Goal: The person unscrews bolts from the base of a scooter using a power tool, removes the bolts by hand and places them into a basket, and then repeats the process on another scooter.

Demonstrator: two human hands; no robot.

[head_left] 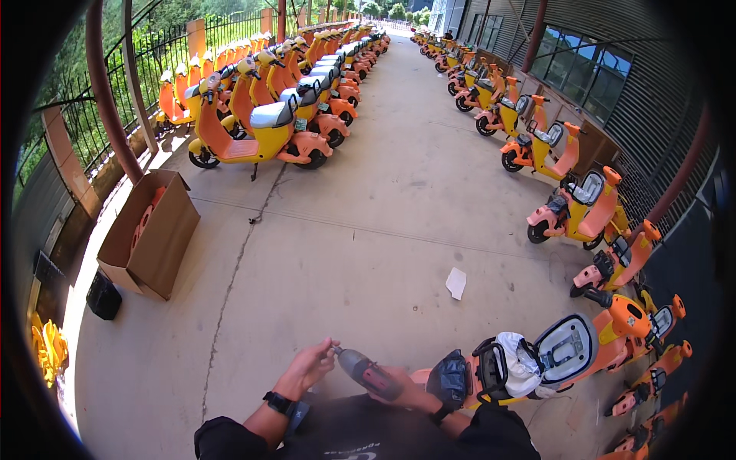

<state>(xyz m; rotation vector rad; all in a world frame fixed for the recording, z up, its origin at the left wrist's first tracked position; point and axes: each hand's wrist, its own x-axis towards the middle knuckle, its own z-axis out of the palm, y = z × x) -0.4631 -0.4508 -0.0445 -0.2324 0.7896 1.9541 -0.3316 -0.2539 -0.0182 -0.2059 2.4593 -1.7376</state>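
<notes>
- Grey-and-red cordless power driver (368,373) sits low and near, gripped around its body by the right hand (402,391).
- Left hand (308,366) pinches the driver's tip with closed fingers.
- Orange electric scooter (567,354) stands just right.

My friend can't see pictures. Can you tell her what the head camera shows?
A person's right hand holds a power screwdriver while the left hand touches its tip. Beside them stands an orange scooter with its seat up, and rows of scooters line a concrete yard with a cardboard box.
</notes>
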